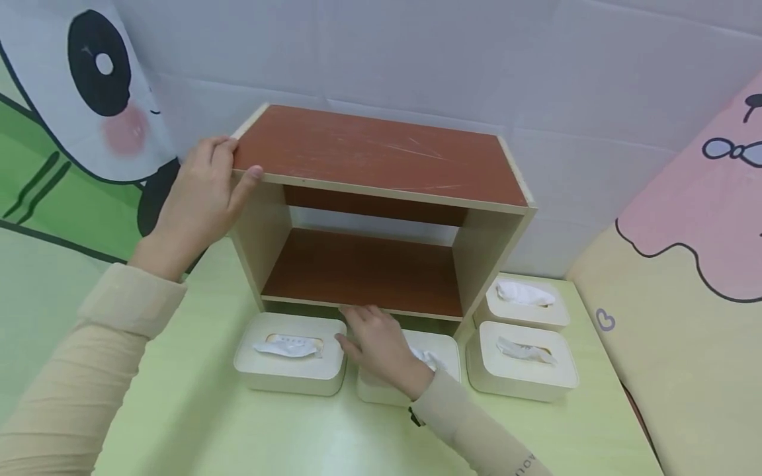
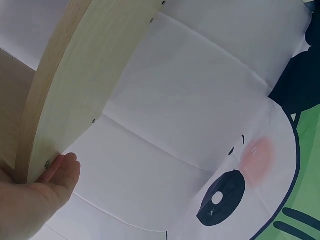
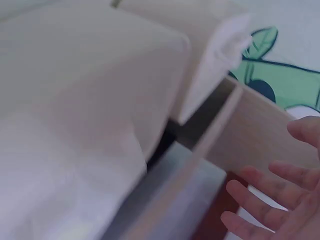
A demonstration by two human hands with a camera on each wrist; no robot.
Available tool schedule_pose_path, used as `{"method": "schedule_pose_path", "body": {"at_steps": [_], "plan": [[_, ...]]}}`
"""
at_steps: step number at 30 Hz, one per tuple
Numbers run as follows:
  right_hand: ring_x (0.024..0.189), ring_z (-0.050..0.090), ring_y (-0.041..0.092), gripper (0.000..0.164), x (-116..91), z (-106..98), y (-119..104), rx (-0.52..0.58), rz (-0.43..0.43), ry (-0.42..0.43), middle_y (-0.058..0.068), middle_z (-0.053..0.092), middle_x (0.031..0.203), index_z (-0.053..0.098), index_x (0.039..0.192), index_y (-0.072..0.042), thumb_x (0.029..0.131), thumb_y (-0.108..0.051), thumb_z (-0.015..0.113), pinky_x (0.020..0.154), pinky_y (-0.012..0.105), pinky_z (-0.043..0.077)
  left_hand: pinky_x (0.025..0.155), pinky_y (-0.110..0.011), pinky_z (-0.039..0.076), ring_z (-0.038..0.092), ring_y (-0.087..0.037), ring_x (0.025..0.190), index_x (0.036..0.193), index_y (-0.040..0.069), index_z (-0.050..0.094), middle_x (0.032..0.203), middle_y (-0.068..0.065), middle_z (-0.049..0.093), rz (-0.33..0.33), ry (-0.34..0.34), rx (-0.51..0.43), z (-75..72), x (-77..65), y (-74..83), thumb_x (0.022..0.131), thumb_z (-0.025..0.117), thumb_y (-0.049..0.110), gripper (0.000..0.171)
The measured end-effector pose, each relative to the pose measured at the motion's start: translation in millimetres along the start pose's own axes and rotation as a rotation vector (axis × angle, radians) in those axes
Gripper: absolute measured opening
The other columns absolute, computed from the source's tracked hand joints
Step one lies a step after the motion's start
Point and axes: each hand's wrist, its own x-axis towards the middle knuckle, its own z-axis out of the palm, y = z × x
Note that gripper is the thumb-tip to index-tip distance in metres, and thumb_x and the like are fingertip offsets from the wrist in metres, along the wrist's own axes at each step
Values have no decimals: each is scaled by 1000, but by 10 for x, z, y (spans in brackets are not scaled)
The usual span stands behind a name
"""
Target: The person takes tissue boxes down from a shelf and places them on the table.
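A small wooden shelf unit (image 1: 381,155) with a scratched red-brown top and pale side panels stands at the back of the table. My left hand (image 1: 199,192) grips its upper left front corner, thumb at the front edge and fingers around the side panel (image 2: 80,65). My right hand (image 1: 381,344) reaches to the front edge of the lower board (image 1: 363,271), fingers extended and fingertips right at that edge; spread fingers show in the right wrist view. Under the right hand sits a white tissue box (image 1: 446,357), partly hidden by it. Another tissue box (image 1: 292,377) stands to its left.
Two more tissue boxes, a front one (image 1: 518,383) and a back one (image 1: 530,314), stand right of the shelf unit. The pale green table (image 1: 286,436) meets cloth-covered walls (image 1: 417,59) with cartoon prints. In the right wrist view, blurred white surfaces fill the left side.
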Motion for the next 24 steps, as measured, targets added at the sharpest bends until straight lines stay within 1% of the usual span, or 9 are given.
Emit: {"method": "schedule_pose_path", "body": {"at_steps": [3, 7, 11, 13, 15, 18, 20, 23, 24], "plan": [[101, 61, 17, 42, -44, -219, 135, -1, 8, 86, 1, 64, 113, 54, 123, -10, 89, -35, 56, 84, 30, 51, 100, -54, 33, 41, -43, 115, 130, -9, 39, 128, -28, 42, 1, -27, 3, -13, 10, 16, 96, 41, 40, 60], [101, 61, 19, 43, -142, -532, 306, 2, 28, 198, 2, 65, 112, 55, 122, -10, 88, -36, 56, 80, 32, 52, 101, -55, 31, 40, -43, 119, 133, -5, 40, 130, -27, 43, 6, -48, 43, -65, -2, 39, 96, 40, 39, 57], [102, 61, 23, 45, -279, -839, 478, -20, 49, 297, 5, 64, 113, 56, 122, -9, 90, -39, 50, 76, 36, 53, 100, -56, 31, 41, -42, 119, 131, -1, 45, 130, -24, 47, 27, -29, 94, -140, -62, 57, 96, 44, 35, 51], [103, 60, 25, 46, -370, -979, 562, -40, 74, 317, 6, 64, 115, 55, 123, -9, 90, -40, 46, 75, 39, 53, 98, -57, 32, 42, -43, 119, 133, 0, 42, 131, -23, 46, 32, -10, 110, -179, -108, 56, 94, 47, 34, 52], [102, 59, 27, 48, -474, -1100, 648, -58, 103, 335, 6, 63, 115, 55, 123, -9, 89, -41, 46, 73, 42, 53, 98, -58, 32, 41, -43, 120, 137, 1, 37, 134, -22, 44, 30, 9, 117, -223, -161, 46, 93, 49, 32, 55], [98, 60, 28, 47, -656, -1232, 787, -89, 156, 380, 6, 66, 110, 58, 119, -10, 88, -43, 46, 64, 44, 52, 96, -60, 33, 41, -44, 120, 141, 3, 30, 137, -22, 41, 26, 39, 135, -289, -246, 18, 92, 52, 31, 60], [92, 62, 29, 46, -777, -1275, 903, -117, 182, 450, 8, 69, 100, 62, 113, -8, 87, -42, 46, 57, 44, 51, 96, -60, 32, 40, -44, 120, 141, 3, 29, 137, -23, 41, 15, 45, 154, -323, -314, -13, 91, 54, 30, 62], [86, 63, 32, 45, -945, -1304, 1105, -167, 231, 532, 13, 69, 90, 64, 105, -5, 86, -41, 46, 52, 45, 48, 94, -63, 29, 37, -48, 118, 143, 2, 25, 136, -25, 40, -27, 5, 216, -346, -439, -71, 90, 55, 31, 67], [86, 62, 33, 45, -995, -1308, 1178, -175, 251, 542, 14, 69, 91, 64, 104, -3, 85, -40, 47, 55, 46, 48, 94, -64, 27, 36, -50, 117, 143, 2, 24, 136, -26, 39, -44, -18, 241, -341, -485, -94, 89, 55, 32, 68]]}}
